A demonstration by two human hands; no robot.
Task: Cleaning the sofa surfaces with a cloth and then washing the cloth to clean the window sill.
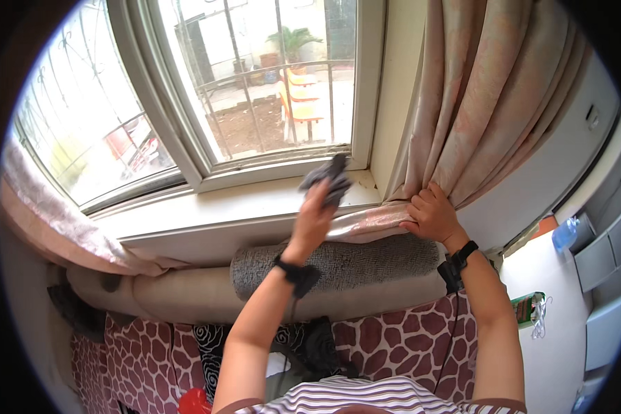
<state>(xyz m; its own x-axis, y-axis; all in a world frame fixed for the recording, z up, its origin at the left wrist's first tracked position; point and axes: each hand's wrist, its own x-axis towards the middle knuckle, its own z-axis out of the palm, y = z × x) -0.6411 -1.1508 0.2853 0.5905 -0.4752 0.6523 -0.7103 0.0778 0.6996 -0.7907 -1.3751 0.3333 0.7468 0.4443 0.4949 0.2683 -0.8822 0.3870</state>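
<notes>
My left hand (314, 220) grips a bunched grey cloth (333, 181) just above the white windowsill (248, 203). The cloth and fingers are blurred, and whether the cloth touches the sill I cannot tell. To the right, my right hand (433, 213) is closed around gathered folds of a pale pink patterned curtain (484, 103). A lower piece of that curtain stretches left from this hand, across the sill's front edge. Above the sill stands a sliding window (205, 173) with a pale frame, and dirt lies along its bottom track.
A rolled grey rug (336, 264) lies along the beige sofa back (181, 295), below the sill. Giraffe-print fabric (403, 336) covers the seat. Another curtain (77, 217) hangs at left. A white table (541, 279) at right holds a blue plastic bottle (565, 234) and a green packet (528, 309).
</notes>
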